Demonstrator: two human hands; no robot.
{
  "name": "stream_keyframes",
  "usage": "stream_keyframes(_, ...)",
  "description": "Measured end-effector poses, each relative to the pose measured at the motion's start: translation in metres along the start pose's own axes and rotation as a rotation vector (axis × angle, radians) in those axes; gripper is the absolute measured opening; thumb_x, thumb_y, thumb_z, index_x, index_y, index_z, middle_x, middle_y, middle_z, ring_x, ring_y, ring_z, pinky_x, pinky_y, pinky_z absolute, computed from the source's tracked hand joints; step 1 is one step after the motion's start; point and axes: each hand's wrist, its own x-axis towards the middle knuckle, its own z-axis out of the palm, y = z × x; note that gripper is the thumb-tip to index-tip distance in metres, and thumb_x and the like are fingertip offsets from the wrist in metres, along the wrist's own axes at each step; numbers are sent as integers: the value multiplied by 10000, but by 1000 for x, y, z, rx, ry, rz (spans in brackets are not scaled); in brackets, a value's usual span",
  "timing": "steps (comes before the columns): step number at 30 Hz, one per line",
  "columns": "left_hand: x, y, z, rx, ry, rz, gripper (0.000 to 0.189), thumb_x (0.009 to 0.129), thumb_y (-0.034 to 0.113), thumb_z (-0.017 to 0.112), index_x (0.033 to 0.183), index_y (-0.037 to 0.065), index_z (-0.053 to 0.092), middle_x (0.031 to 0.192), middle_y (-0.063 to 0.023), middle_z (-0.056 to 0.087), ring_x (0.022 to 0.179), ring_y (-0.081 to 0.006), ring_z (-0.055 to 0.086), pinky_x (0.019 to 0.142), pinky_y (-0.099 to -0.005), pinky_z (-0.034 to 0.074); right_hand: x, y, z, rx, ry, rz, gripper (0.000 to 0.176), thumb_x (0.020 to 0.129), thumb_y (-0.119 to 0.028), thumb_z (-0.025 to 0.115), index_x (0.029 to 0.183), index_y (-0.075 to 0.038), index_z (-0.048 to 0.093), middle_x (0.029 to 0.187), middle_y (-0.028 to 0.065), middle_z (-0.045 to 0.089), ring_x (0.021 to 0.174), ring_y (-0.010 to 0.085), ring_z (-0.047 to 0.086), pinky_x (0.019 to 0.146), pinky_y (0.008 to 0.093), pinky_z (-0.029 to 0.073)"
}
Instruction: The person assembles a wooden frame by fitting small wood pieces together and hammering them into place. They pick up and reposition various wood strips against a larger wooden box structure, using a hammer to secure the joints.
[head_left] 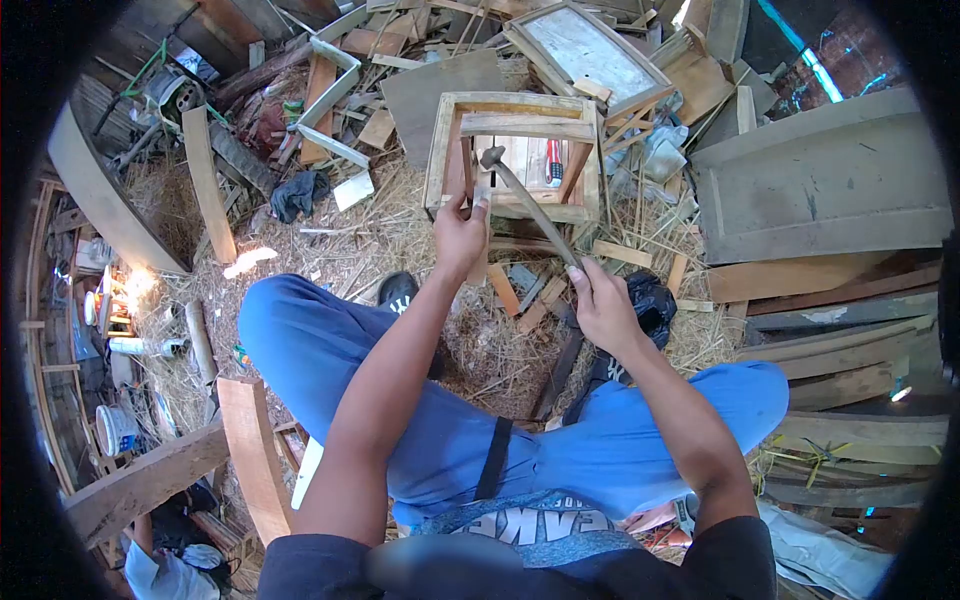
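A hammer (530,203) with a metal head and a long handle is in my right hand (603,303), whose fingers wrap round the handle's lower end. Its head hangs over a wooden box-like frame (590,205) in front of me. My left hand (461,236) pinches a small flat wooden piece (481,207) at the near left side of the frame. Inside the frame lies a red and dark object (554,163) on light boards. A curved wooden bar (525,126) crosses the frame's far part.
Wood scraps (378,130) and straw cover the ground. A framed panel (590,55) lies beyond the frame. To the right are a large panel (820,180) and stacked boards (850,350). A curved plank (252,450) stands at lower left. A person's arm (143,533) shows at bottom left.
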Motion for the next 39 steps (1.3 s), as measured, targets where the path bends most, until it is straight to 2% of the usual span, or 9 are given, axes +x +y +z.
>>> stream_keyframes(3, 4, -8, 4, -117, -13, 81, 402, 955, 172, 661, 1313, -9, 630, 824, -131, 744, 699, -124, 646, 665, -330, 509, 3, 11, 3, -78, -33, 13, 239, 1053, -226, 515, 1012, 8, 545, 794, 328, 624, 832, 540, 609, 719, 595, 471)
stream_keyframes(18, 1, -1, 2, -117, -22, 43, 467, 973, 138, 639, 1412, -2, 563, 824, -103, 742, 704, -97, 630, 647, -306, 495, 11, 17, 5, -110, 14, 5, 253, 1051, -233, 509, 997, 12, 537, 760, 320, 630, 796, 543, 615, 704, 607, 472)
stream_keyframes(20, -3, 14, -3, -53, -74, -45, 408, 973, 142, 642, 1338, -35, 603, 1024, -146, 743, 906, -144, 673, 805, -319, 525, 17, 20, 6, -147, 110, -23, 253, 1049, -234, 508, 999, 10, 549, 800, 323, 649, 805, 544, 624, 717, 609, 488)
stream_keyframes(21, -3, 10, -2, -53, -74, -45, 408, 973, 142, 642, 1338, -35, 603, 1024, -146, 743, 906, -144, 673, 805, -319, 525, 19, 21, 7, -147, 110, -22, 253, 1049, -234, 508, 999, 10, 549, 800, 323, 649, 805, 544, 624, 717, 609, 488)
stream_keyframes(24, 0, 1, 3, -120, -46, -10, 413, 970, 147, 646, 1336, -38, 601, 998, -157, 741, 881, -154, 675, 789, -325, 526, 22, 29, 8, -209, 151, -23, 244, 1041, -234, 520, 1005, 4, 565, 843, 319, 668, 814, 539, 639, 734, 603, 513)
stream_keyframes(26, 2, -5, 5, -70, -16, 21, 481, 979, 152, 623, 1428, -5, 546, 801, -115, 731, 637, -130, 638, 612, -331, 505, 22, 34, 10, -293, 57, 65, 243, 1028, -232, 539, 1024, 9, 563, 867, 320, 675, 817, 525, 654, 740, 594, 531)
stream_keyframes(33, 4, -15, 14, -121, 40, 48, 526, 986, 137, 606, 1476, -9, 482, 782, -111, 713, 595, -114, 623, 562, -314, 492, 9, 29, 16, -348, 86, 59, 261, 1008, -230, 565, 1027, 31, 561, 817, 319, 674, 792, 528, 662, 737, 602, 531)
stream_keyframes(35, -5, 5, 9, -209, -12, -47, 520, 992, 112, 601, 1484, 2, 475, 750, -91, 690, 574, -103, 603, 546, -304, 481, 8, 30, 16, -328, 52, 73, 265, 1004, -243, 569, 1032, 21, 564, 801, 314, 675, 793, 531, 662, 743, 606, 531)
stream_keyframes(39, -3, 3, 7, -213, -39, -38, 506, 994, 93, 603, 1481, 16, 484, 732, -73, 672, 563, -100, 589, 540, -305, 473, 8, 22, 7, -347, 37, 100, 265, 1002, -247, 571, 1027, 17, 560, 793, 315, 672, 791, 527, 664, 735, 603, 532)
